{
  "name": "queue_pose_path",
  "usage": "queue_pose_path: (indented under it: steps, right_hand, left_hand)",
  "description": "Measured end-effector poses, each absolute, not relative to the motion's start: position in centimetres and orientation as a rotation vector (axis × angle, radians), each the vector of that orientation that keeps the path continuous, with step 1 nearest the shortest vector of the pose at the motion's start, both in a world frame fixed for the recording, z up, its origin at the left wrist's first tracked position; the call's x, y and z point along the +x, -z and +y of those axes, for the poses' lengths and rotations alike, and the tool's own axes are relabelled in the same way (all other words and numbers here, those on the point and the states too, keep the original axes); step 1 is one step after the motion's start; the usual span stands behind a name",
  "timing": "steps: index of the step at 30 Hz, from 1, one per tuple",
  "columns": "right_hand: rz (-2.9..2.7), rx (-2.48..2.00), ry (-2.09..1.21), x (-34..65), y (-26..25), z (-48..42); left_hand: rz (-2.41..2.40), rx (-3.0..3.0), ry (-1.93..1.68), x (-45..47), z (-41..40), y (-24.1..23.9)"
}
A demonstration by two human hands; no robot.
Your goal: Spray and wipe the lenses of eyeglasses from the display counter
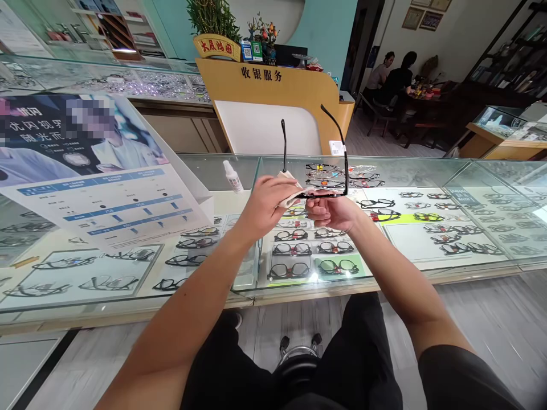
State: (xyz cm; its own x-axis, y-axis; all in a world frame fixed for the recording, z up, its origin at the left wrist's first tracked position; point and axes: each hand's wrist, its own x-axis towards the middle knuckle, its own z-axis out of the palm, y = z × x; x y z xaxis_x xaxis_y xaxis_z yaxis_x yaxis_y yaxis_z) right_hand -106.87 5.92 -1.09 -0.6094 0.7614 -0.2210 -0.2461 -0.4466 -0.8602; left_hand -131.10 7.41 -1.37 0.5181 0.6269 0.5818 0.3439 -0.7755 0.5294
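Note:
A pair of black-framed eyeglasses (346,165) is held up over the glass counter, both temple arms unfolded and pointing up and away from me. My left hand (270,202) is closed on a pale cleaning cloth (291,192), which wraps one side of the frame. Fingers curled, my right hand (329,212) grips the other side of the eyeglasses from below. Cloth and fingers hide most of the lenses. Just beyond my left hand, a small white spray bottle (232,176) stands on the counter.
Beneath my hands, the glass display counter (256,293) holds rows of eyeglasses. A large printed sign (102,171) stands on its left part. Behind it is a wooden cashier desk (294,85) with plants. Two people (393,80) sit at a table in the right background.

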Motion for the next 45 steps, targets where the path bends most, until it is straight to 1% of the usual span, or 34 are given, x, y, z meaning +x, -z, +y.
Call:
queue_pose_path:
  steps: [4,7,9,13,16,18,20,25,30,36,41,45]
  right_hand:
    - [-1.093,-0.804,-2.102,-106.2,1.0,6.2]
    - [-1.085,-0.78,-2.104,-105.7,0.7,6.3]
    - [-1.095,-0.76,-2.051,-105.4,0.5,6.3]
    - [-1.141,-0.804,-1.789,-105.1,0.3,6.3]
    - [-1.181,-0.877,-1.512,-105.1,0.4,6.2]
    - [-1.255,-0.941,-1.336,-105.2,0.5,6.1]
    - [-1.393,-0.992,-1.228,-105.3,0.5,5.9]
    - [-1.721,-1.041,-1.12,-105.3,0.4,5.3]
    - [-1.879,-1.055,-1.121,-105.2,0.5,5.4]
    - [-1.895,-1.06,-1.226,-105.3,0.5,5.2]
    - [-1.749,-1.107,-1.266,-105.5,0.8,5.4]
    - [-1.639,-1.142,-1.279,-105.7,1.3,5.8]
  left_hand:
    - [0.734,2.375,-1.151,-130.9,7.2,1.1]
    - [0.655,2.254,-1.301,-130.7,7.1,1.2]
    - [0.705,2.059,-1.407,-130.7,7.4,1.3]
    - [0.873,1.372,-1.458,-130.9,8.8,2.0]
    - [0.88,0.97,-1.352,-131.0,9.7,2.2]
    - [0.877,0.875,-1.235,-131.1,9.8,2.0]
    - [0.854,0.875,-1.107,-131.4,9.6,1.8]
    - [0.757,0.971,-0.876,-132.1,9.0,1.4]
    - [0.725,1.031,-0.761,-132.2,8.9,1.7]
    - [0.753,1.033,-0.751,-131.9,8.7,2.3]
    - [0.78,1.102,-0.754,-131.6,8.8,2.5]
    - [0.783,1.118,-0.834,-131.1,8.5,2.2]
